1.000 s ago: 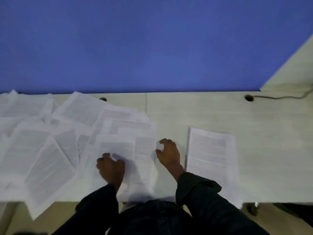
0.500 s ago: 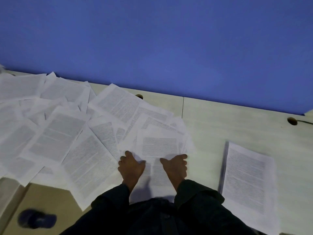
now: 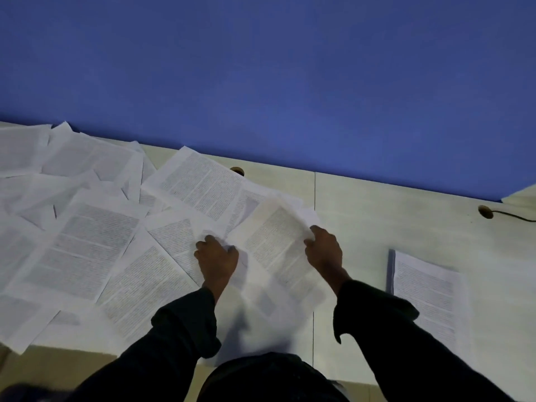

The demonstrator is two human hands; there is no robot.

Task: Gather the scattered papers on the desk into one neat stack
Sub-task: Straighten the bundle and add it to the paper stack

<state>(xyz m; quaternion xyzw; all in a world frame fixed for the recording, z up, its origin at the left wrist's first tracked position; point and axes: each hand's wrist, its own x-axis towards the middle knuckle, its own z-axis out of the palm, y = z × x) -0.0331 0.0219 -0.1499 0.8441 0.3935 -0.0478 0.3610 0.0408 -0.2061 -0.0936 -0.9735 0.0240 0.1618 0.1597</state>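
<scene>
Matt paper sheets [image 3: 95,245], pale woodgrain desk [image 3: 406,227]

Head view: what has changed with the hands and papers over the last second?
Both hands went from resting on the sheets to gripping them: the left hand and right hand now lift a small bundle of sheets off the desk. The stack at right and the scattered papers stayed put.

Loose sheets [image 3: 95,242] overlap across desk's [image 3: 377,216] left half, some hanging over front edge. Neat pile [image 3: 426,297] near front edge, right of centre. Cable hole [image 3: 485,212] w/ cord at back edge, far right; 2nd hole [image 3: 237,170] at back edge, mid-left.
</scene>
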